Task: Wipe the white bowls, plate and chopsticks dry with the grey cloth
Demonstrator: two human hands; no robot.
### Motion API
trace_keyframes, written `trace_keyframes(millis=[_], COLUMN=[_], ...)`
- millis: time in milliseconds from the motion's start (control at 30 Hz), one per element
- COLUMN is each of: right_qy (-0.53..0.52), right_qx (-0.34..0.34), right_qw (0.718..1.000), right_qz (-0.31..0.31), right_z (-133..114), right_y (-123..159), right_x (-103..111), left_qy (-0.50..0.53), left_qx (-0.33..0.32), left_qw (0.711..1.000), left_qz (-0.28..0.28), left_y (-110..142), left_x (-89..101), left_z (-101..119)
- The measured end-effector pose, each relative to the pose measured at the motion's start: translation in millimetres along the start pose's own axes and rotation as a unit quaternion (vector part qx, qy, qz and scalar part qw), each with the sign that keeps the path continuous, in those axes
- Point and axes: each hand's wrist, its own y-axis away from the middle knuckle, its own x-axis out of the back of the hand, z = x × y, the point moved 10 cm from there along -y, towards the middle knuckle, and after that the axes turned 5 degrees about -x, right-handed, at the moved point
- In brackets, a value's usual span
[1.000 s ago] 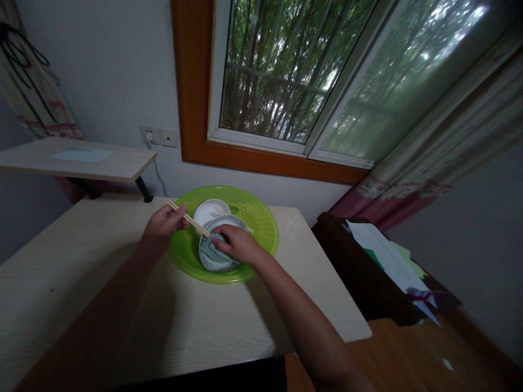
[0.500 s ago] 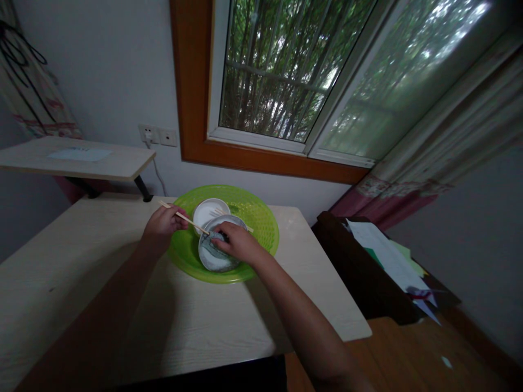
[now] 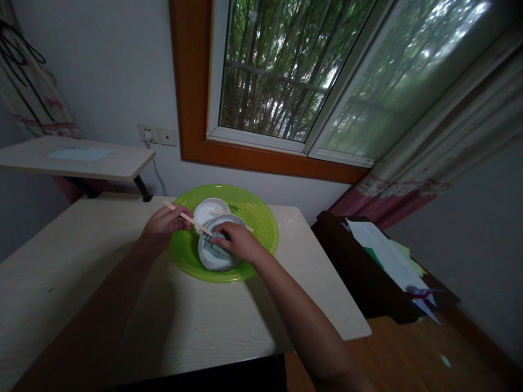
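Both hands are closed around small things over the green basin [image 3: 263,237]. Left hand [image 3: 162,226] grips the chopsticks [image 3: 198,224] between thumb and curled fingers, their thin ends slanting down toward the grey bowl [image 3: 216,265]. Right hand [image 3: 233,239] has its thumb and fingers drawn together on the cloth [image 3: 218,250], at the tips of the chopsticks; whether the cloth wraps around them, I cannot tell. Crumpled, the cloth lies low over the grey bowl, partly hidden by that hand. Just behind stands the white bowl [image 3: 207,207], overlapped by the grey one, with a fork [image 3: 218,211] beside them. Everything sits inside the basin, which rests on the pale wooden surface [image 3: 314,288] below the window [image 3: 281,71].
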Motion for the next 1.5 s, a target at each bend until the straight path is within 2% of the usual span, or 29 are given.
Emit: trace_keyframes(millis=[100, 200, 333, 500, 633, 833, 1133, 1200, 1333, 1400, 1500], right_qy=[-0.012, -0.016, -0.021, -0.044, -0.046, -0.011, -0.006, -0.012, -0.021, -0.025, -0.022], right_qx=[-0.002, -0.003, 0.007, 0.017, 0.014, 0.005, -0.004, -0.001, 0.014, 0.018, 0.02], right_qw=[1.0, 1.0, 1.0, 0.999, 0.999, 1.0, 1.0, 1.0, 1.0, 1.0, 1.0], right_qz=[0.006, 0.013, 0.021, 0.021, 0.001, -0.023, -0.027, -0.022, -0.006, 0.0, 0.003], right_z=[1, 0, -5, -10, -9, -1, 0, -3, -10, -11, -10], right_y=[0, 0, 0, -1, -1, 0, 0, 1, 1, 1, 2], right_x=[2, 5, 8, 11, 7, -4, -5, -2, 4, 5, 4], left_qy=[0.029, 0.007, -0.031, -0.073, -0.076, -0.037, -0.125, -0.151, -0.223, -0.243, -0.218], left_qx=[0.028, 0.038, 0.039, 0.031, 0.02, -0.001, 0.011, -0.009, -0.089, -0.096, -0.054], left_qw=[0.999, 0.999, 0.994, 0.983, 0.985, 0.996, 0.975, 0.967, 0.936, 0.929, 0.949], left_qz=[-0.021, -0.038, -0.096, -0.163, -0.153, -0.086, -0.181, -0.204, -0.256, -0.262, -0.22], left_y=[2, 2, 4, 9, 10, 8, 6, 5, 4, 4, 3], left_x=[-4.4, -6.5, -13.2, -21.6, -20.6, -10.4, -23.9, -29.0, -42.4, -44.6, -36.4], left_z=[-5, -11, -16, -11, -5, 0, -10, -10, -3, -4, -7])
